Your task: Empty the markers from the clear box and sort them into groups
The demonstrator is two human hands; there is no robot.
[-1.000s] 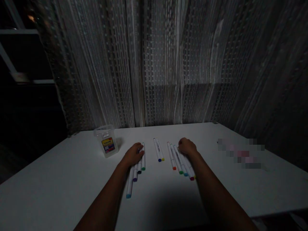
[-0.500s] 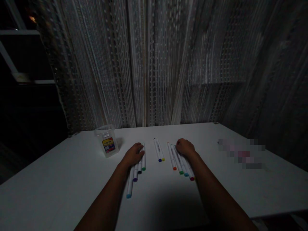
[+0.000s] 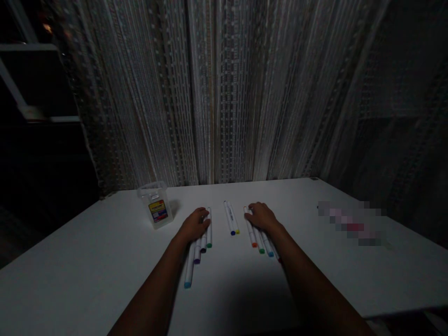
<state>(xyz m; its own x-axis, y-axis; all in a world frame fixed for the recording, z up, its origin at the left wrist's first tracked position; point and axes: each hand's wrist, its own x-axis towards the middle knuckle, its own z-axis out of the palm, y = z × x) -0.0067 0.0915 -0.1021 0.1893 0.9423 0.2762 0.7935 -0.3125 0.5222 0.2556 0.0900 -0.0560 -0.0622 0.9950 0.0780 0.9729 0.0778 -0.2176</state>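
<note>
My left hand (image 3: 194, 224) lies curled on top of a left group of white markers (image 3: 199, 249) with light blue, purple and green caps. My right hand (image 3: 259, 216) rests with bent fingers on a right group of markers (image 3: 259, 241) with orange, green, blue and red caps. Between the hands lie two markers (image 3: 231, 218) with blue and yellow caps, touched by neither hand. All lie on a white table (image 3: 105, 261). Whether either hand grips a marker is unclear.
A clear plastic marker box (image 3: 156, 205) with a yellow label stands at the left rear of the table. A blurred patch (image 3: 352, 222) sits at the right. Pale curtains (image 3: 224, 93) hang behind the table; a dark window is at left.
My right hand has slid left across the right marker group, toward the orange-capped one. My left hand has stayed put.
</note>
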